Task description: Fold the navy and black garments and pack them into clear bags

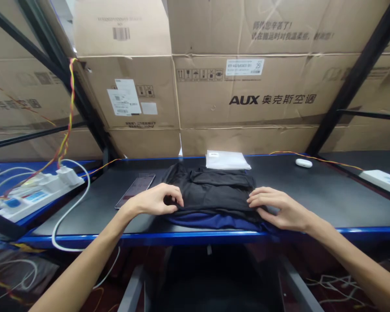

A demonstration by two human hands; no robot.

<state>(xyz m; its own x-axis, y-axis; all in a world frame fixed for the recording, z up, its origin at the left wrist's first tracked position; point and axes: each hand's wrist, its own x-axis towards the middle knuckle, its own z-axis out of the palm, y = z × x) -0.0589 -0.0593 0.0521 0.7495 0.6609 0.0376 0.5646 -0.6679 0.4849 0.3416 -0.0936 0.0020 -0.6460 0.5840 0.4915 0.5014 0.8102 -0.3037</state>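
A black cloth [214, 193] lies folded in layers on the dark tabletop, near its front edge. Under its front side a dark blue cloth [211, 221] sticks out. At the left edge of the black cloth, my left hand [164, 199] has its fingers curled, thumb and fingertips closed on the fabric. My right hand [276, 207] rests at the right edge, fingertips touching the black cloth, thumb held below the fingers. Behind the pile, a white flat packet [227, 160] touches or lies just past its back edge.
A phone [135, 190] lies left of the cloth. A white power strip [42, 190] with plugs and cables stands far left; another strip [383, 181] is far right. A small white case [303, 163] sits back right. Cardboard boxes [247, 112] and black posts [351, 82] stand behind.
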